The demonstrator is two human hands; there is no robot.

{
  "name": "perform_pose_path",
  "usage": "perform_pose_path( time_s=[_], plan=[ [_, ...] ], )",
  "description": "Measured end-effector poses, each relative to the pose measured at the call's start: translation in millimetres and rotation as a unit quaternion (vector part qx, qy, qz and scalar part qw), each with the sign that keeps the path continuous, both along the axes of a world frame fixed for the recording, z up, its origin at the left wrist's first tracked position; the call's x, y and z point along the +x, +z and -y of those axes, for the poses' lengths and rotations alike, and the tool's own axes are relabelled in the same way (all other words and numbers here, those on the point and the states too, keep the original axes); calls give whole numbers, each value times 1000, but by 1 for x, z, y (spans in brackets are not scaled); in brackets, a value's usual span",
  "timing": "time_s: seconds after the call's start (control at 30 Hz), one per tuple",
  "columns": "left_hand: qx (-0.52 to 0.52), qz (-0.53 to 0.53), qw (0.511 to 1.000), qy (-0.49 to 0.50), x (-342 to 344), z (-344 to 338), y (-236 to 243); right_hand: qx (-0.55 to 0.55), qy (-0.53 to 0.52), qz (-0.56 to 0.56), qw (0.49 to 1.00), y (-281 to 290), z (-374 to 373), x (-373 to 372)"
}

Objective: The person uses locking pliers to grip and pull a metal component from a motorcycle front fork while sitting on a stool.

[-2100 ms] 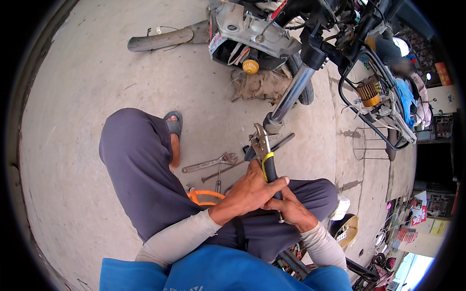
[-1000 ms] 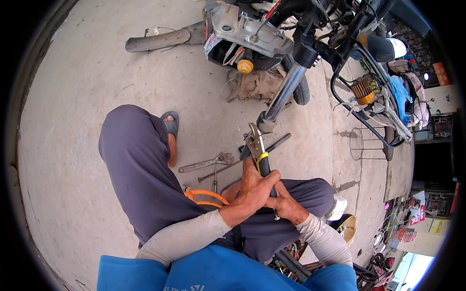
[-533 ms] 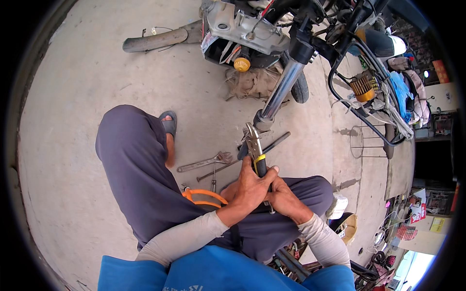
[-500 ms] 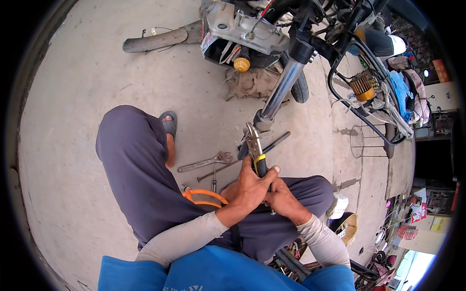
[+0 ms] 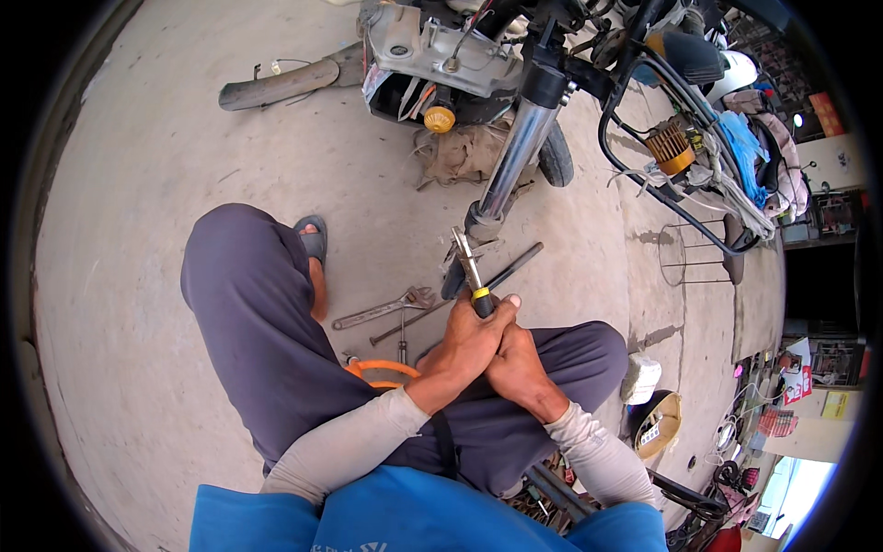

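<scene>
Locking pliers (image 5: 471, 269) with yellow-and-black grips point away from me, jaws up by the lower end of a chrome fork tube (image 5: 517, 158). Whether the jaws touch the tube I cannot tell. My left hand (image 5: 460, 348) is wrapped round the grips, thumb across the top. Pressed against it, my right hand (image 5: 521, 373) is closed around the rear of the handles, which the fingers hide. Left of the hands, an adjustable wrench (image 5: 384, 308) lies on the concrete floor, close to a long thin rod (image 5: 414, 322) and a small screwdriver-like tool (image 5: 403, 342).
The partly dismantled motorcycle has a grey headlight housing (image 5: 441, 46) and a black tubular frame (image 5: 614, 138). A crumpled brown cloth (image 5: 460, 155) lies beneath it. A fender-like strip (image 5: 285, 87) lies far left. By my right knee are a white block (image 5: 641, 379) and a bowl-shaped container (image 5: 664, 425).
Both hands and the pliers have shifted slightly left, and the pliers have turned so their jaws show edge-on. My right hand has come up closer against the left.
</scene>
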State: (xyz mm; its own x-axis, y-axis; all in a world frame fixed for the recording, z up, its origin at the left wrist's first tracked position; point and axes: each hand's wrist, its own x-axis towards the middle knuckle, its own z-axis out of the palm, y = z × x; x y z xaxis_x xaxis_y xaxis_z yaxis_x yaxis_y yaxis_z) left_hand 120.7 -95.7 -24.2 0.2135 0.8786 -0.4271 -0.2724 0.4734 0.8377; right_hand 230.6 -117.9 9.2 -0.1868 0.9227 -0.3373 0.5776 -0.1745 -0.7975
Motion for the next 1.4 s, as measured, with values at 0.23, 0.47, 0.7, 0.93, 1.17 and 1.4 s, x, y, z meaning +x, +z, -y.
perform_pose_path(
  time_s=[0.23,0.47,0.7,0.93,1.17,1.4],
  plan=[
    [39,76,996,-35,-46,27,-9,50,-11,137,989,26,5,-13],
    [48,96,992,-65,-62,22,-8,82,-104,124,983,25,16,-27],
    [32,216,966,-139,-61,16,-10,-65,-147,-42,986,42,46,-11],
    [-15,267,954,-138,-55,39,-29,-99,-154,-59,981,61,61,-4],
    [-59,388,915,-90,-84,22,2,-10,-199,-84,976,65,87,10],
    [-17,513,856,-56,-82,22,7,-8,-123,-22,992,69,75,-2]
  ],
)
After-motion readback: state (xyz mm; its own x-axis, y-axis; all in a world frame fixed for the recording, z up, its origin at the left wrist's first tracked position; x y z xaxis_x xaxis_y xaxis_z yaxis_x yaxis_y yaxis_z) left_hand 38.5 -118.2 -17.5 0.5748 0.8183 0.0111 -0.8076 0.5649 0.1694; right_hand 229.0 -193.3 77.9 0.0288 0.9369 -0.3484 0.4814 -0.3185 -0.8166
